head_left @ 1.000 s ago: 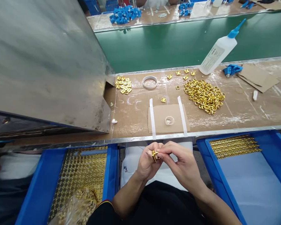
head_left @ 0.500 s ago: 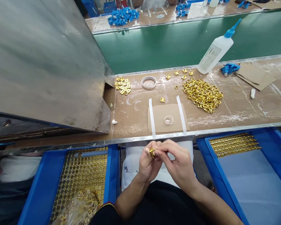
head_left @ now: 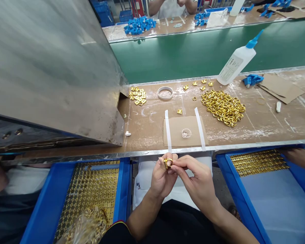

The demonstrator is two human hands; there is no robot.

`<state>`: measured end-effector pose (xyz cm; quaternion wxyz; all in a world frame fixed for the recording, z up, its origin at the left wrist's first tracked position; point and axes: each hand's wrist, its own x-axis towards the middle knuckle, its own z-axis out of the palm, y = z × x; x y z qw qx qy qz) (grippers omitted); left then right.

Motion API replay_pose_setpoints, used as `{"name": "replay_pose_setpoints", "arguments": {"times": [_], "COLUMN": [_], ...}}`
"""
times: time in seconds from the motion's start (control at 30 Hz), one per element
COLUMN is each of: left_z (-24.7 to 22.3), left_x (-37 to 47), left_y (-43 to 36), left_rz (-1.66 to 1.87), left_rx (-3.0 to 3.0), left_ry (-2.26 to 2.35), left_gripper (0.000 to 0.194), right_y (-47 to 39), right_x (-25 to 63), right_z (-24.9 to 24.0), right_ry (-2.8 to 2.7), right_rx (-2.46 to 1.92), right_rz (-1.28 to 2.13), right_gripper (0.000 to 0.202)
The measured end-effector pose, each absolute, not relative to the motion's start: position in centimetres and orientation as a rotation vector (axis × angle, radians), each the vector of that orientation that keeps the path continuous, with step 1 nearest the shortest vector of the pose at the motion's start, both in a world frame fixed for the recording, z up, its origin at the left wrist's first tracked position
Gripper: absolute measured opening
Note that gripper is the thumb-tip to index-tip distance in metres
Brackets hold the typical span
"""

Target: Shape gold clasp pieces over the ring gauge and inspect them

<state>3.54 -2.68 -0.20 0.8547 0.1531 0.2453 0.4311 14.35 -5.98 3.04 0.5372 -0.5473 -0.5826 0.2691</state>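
Note:
A gold ring is held up between my two hands, just in front of the bench edge. My left hand is closed on it, with thumb and fingers round its left side. My right hand pinches at the ring's right side; whether a separate small piece is between those fingertips is hidden. Beyond my hands, a cardboard pad is held by two white tape strips and bears a small clear round dish. A single gold square piece lies behind the pad.
A pile of gold rings and a white bottle are at right. Gold square pieces lie beside a metal housing. Blue trays flank me; another person's hand reaches over the right one.
The ring has turned so its round opening shows more. The view has shifted slightly, and another person's hand has come in at the right tray.

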Motion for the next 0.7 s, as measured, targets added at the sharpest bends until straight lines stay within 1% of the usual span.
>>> {"name": "replay_pose_setpoints", "arguments": {"times": [0.2,0.4,0.7], "left_z": [-0.6,-1.0,-0.2], "left_x": [3.6,3.5,3.6], "left_y": [-2.6,-2.7,-2.3], "left_rz": [0.953,0.959,0.894], "left_rx": [0.278,0.254,0.141], "left_ry": [0.497,0.501,0.459], "left_gripper": [0.056,0.056,0.053], "right_y": [-5.9,-5.7,-5.7], "right_x": [13.8,13.8,14.3], "right_z": [2.4,1.9,2.3], "right_ry": [-1.416,-1.394,-1.448], "right_rx": [-1.319,-1.304,-1.313], "right_rz": [0.613,0.66,0.634], "right_gripper": [0.015,0.014,0.013]}}
